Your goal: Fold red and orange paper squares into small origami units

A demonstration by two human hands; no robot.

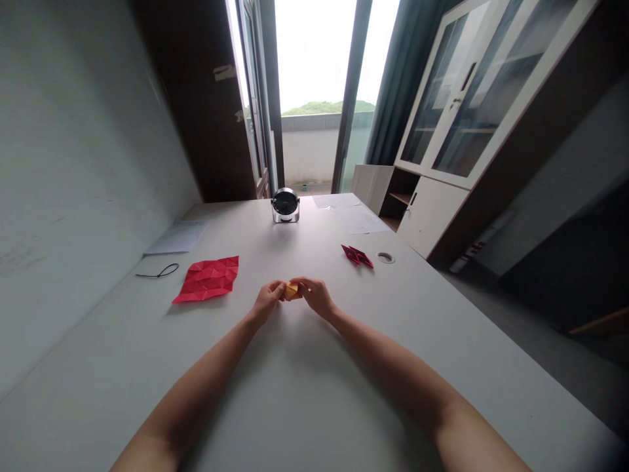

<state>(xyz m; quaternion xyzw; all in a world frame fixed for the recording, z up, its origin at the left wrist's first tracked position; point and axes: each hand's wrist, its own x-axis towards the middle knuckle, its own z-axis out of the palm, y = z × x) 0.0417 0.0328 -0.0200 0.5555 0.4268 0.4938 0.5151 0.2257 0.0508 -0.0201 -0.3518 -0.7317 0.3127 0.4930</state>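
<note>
A small folded orange paper piece [291,291] sits just above the white table [304,393], pinched between both hands. My left hand [268,300] grips its left side with curled fingers. My right hand [314,295] closes on its right side. Most of the paper is hidden by my fingers. A creased red paper sheet [207,278] lies flat to the left of my hands. A small folded red paper piece [357,255] lies to the right, beyond my right hand.
A small black desk fan [285,205] stands at the far middle. White papers [177,237] lie far left and more sheets [361,223] far right. A black cord [158,271] lies near the left wall. A round cable hole [386,257] and a glass-door cabinet [457,124] are on the right.
</note>
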